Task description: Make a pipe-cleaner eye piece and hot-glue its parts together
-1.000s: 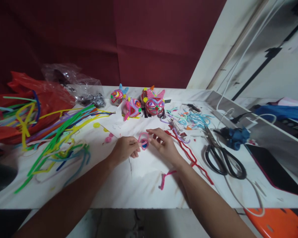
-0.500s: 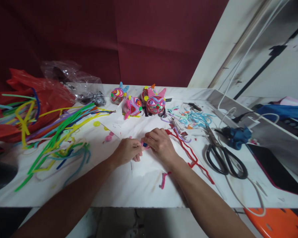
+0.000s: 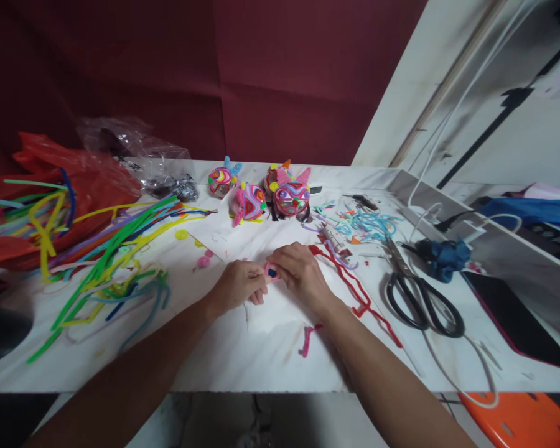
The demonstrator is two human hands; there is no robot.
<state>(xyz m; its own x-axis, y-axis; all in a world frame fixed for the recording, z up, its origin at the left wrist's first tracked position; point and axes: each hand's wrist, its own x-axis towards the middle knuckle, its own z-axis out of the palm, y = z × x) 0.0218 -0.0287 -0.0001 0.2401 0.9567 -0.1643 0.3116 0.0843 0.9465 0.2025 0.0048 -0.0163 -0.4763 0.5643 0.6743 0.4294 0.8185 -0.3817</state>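
Observation:
Between my two hands is a small pink pipe-cleaner piece with a dark blue centre. My left hand pinches its left side with thumb and forefinger. From the right, the fingers of my right hand curl over its other edge and hide part of it. Under both hands lies a sheet of white paper. Right of my right hand run red pipe cleaners. A short bent magenta pipe cleaner rests just below my right wrist.
Decorated pipe-cleaner animal heads stand at the back. Black-handled scissors and a dark tablet-like slab lie at right. Green and yellow pipe cleaners spread across the left beside a red plastic bag. A glue tube lies beyond my right hand.
My right fingers have shifted slightly, and more of the pink piece with its blue centre shows between my hands. Both hands keep their hold.

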